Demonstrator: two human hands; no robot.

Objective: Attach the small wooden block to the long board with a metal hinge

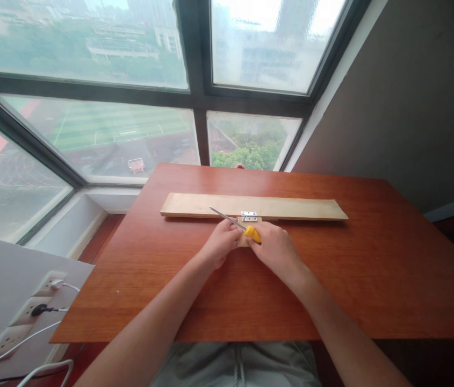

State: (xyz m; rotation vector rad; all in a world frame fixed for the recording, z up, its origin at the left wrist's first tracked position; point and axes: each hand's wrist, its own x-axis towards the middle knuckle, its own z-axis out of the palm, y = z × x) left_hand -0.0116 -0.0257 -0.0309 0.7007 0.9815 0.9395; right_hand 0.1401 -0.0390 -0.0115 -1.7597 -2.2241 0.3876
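Observation:
My right hand [279, 244] is closed round the yellow handle of a screwdriver [253, 233]. Its metal shaft slants up and left, with the tip over the long pale wooden board [291, 208]. A silver metal hinge [249, 216] with screw holes lies across the board's near edge and a small wooden piece [244, 241]. That small piece sits between my hands, partly covered by them. My left hand [223, 239] pinches its left side, close under the screwdriver shaft. Some of my left fingertips are hidden.
The reddish-brown table [372, 269] stretches under the boards, its near edge by my lap. Windows with dark frames [200, 102] stand behind it. At lower left are wall sockets [23, 312] with plugs and white cables [29, 336]. A grey wall [404, 102] slopes at right.

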